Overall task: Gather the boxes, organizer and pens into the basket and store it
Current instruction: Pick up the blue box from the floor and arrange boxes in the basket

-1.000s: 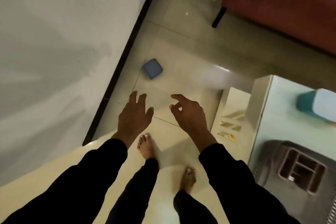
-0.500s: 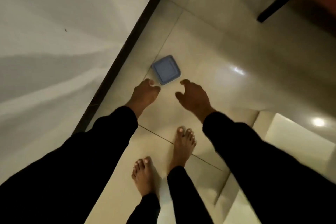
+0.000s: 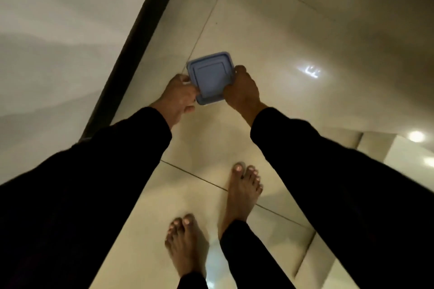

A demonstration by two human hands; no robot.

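Item: your bare feet (image 3: 244,190) on the tiled floor (image 3: 293,37), nearest you. Beyond them, your left hand (image 3: 179,95) and right hand (image 3: 242,90) flank the square blue box (image 3: 210,77), no long axis, equally near both. Grip: each hand's fingers curl onto an opposite edge. Box sits beside the dark wall skirting (image 3: 138,37). Basket not in view.

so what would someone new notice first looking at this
The blue box on the pale tiled floor near the dark skirting strip, gripped at its sides by the left hand and right hand. Then the two bare feet below.
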